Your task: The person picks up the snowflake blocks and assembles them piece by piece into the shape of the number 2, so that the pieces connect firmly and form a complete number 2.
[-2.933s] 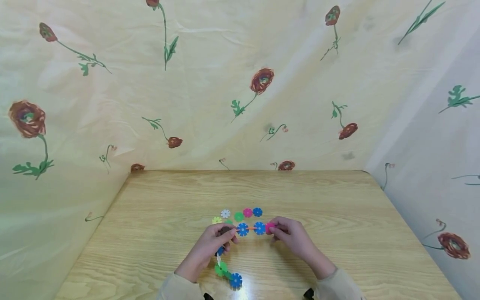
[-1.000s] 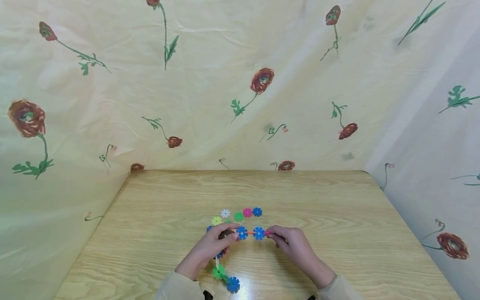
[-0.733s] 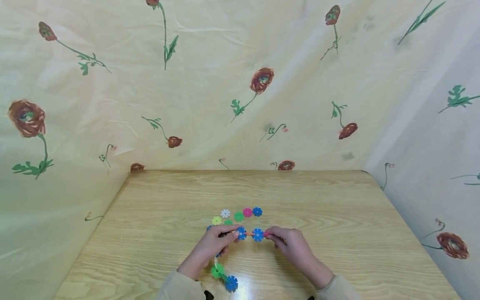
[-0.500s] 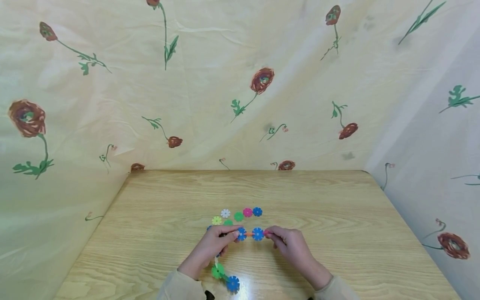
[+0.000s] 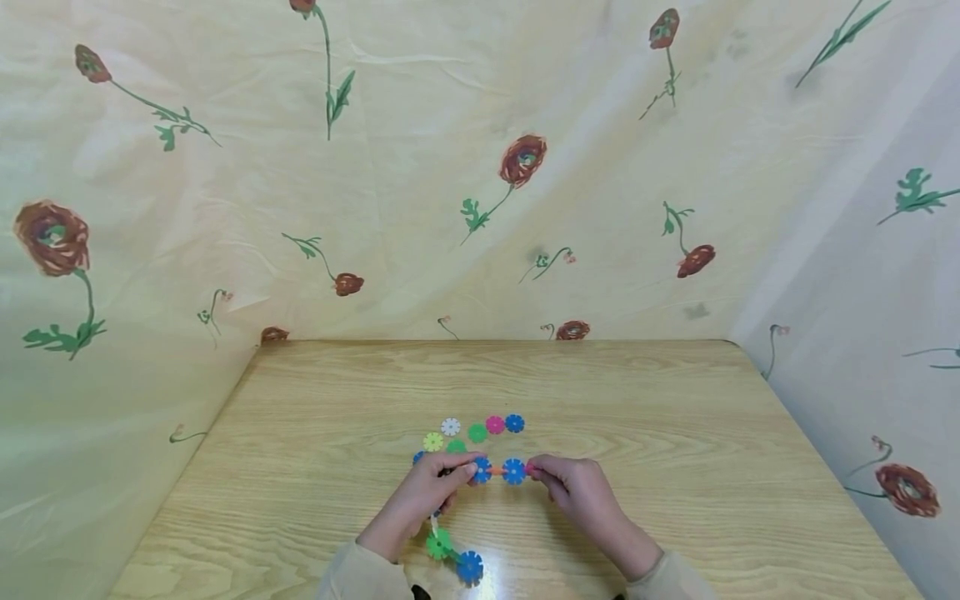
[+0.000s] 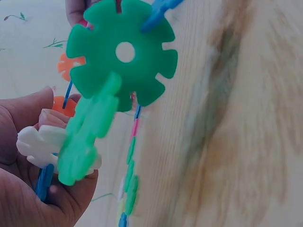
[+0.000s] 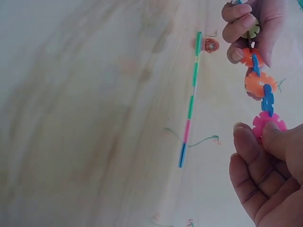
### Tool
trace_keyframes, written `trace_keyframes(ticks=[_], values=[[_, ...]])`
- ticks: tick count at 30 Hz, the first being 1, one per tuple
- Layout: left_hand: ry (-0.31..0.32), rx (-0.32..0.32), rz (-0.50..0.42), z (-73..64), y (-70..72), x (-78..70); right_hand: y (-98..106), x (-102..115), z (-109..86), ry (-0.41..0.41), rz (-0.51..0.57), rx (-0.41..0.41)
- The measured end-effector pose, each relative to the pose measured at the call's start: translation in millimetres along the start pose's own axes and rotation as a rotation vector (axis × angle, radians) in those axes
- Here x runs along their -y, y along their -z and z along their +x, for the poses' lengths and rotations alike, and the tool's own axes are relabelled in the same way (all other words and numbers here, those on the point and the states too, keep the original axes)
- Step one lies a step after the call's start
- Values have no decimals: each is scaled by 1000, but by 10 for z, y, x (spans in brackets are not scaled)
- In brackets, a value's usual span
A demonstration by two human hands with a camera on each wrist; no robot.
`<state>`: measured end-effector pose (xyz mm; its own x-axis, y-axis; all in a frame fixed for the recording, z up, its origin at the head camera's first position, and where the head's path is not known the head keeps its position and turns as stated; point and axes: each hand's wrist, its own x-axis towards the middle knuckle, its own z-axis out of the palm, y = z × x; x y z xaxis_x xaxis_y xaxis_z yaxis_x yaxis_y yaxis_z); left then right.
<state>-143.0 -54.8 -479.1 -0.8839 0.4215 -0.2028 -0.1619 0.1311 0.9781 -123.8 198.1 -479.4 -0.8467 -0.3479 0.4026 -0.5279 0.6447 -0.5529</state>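
A chain of notched plastic snowflake discs hangs between the hands. My left hand grips it, thumb at a blue disc. Rightward follow an edge-on orange disc and a second blue disc. At that end my right hand pinches a pink disc between thumb and fingers; it joins the second blue disc. Below the left hand the chain's other end dangles: a white disc, a green disc and a blue disc. Left fingers hide the links between.
Loose discs lie flat on the wooden table beyond the hands: white, yellow, green, pink and blue, among several. A flowered cloth hangs behind and at both sides.
Both hands and the chain have come slightly nearer the body. The left grip has shifted along to the blue disc, covering a brown one. The pink disc has turned from face-on towards edge-on.
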Motion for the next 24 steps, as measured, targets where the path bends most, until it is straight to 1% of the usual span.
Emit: trace_keyframes(ticks=[4,8,15,17,21,24], values=[[-10,13,-3,-1,4,10,-18,5,4,6,1,-30],[-8,2,-7,3,2,27,-28,20,10,16,-30,-49],[-8,-11,-20,-5,0,52,-25,70,31,19,-104,-7],[-15,-6,-22,-8,5,56,-30,74,31,27,-118,1],[-15,7,-21,-4,25,49,-54,61,8,36,-83,-13],[-2,5,-14,-2,32,29,-73,48,-3,43,-42,-47]])
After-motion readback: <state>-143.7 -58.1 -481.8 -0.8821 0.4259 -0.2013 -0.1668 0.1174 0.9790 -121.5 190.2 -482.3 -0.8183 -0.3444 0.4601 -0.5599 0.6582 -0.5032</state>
